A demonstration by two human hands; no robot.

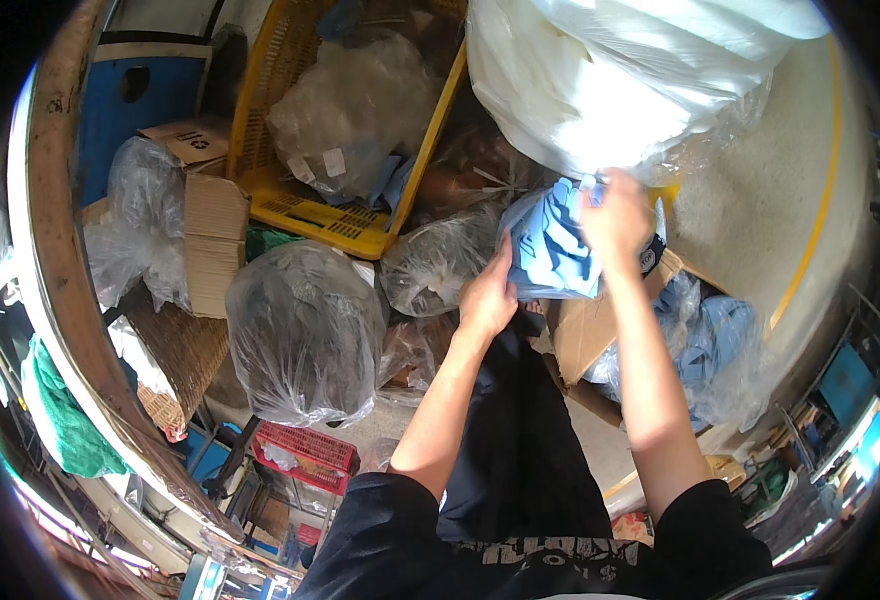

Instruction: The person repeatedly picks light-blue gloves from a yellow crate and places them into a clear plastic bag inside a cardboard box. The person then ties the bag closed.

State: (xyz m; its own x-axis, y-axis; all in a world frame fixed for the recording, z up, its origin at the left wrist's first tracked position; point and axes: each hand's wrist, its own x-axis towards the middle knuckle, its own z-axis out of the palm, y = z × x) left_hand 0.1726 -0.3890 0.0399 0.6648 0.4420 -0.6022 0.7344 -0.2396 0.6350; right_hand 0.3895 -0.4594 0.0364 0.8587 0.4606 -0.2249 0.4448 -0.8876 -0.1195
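A clear plastic bag of light blue flat pieces (550, 245) is held up in front of me, below a large white sack. My left hand (490, 292) grips the bag's left side, with the thumb along its edge. At the bag's upper right is my right hand (617, 215), blurred by motion. Its fingers look bent over the bag's rim, but the smear hides what they hold, if anything. The blue pieces lie stacked and overlapping inside the bag; their exact kind does not show.
The bulging white sack (600, 90) stands ahead. To the left are a yellow crate (320, 225) with clear bags inside, a cardboard box (215, 245) and a filled clear bag (305, 335). An open carton (580, 335) sits beside bagged blue pieces (715, 345) at right. A red basket (305, 455) is lower left.
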